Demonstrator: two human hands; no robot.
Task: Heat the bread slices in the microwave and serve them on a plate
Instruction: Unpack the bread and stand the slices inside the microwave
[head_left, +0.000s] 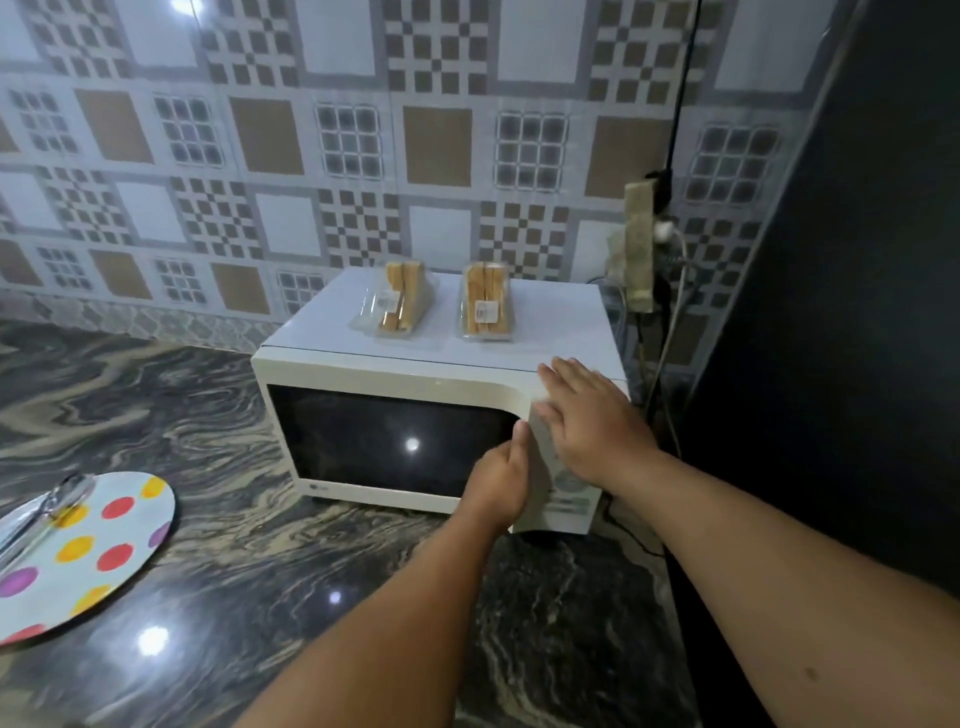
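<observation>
Head view: hands (545, 447) on boxy white microwave (395, 410).

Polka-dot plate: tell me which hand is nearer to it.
Left. The left hand is at the microwave door's right edge, nearer the plate; the right hand is farther right, over the control panel.

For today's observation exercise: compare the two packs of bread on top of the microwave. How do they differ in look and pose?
The left pack shows its slices cut away in a stepped shape with a gap, while the right pack shows a fuller, even block of slices. The left pack's label sits to the left of its slices; the right pack's label lies over its bread. The left pack leans rightward; the right pack stands straighter. Both are clear plastic packs of sliced bread resting on the microwave, unopened as far as visible.
</observation>
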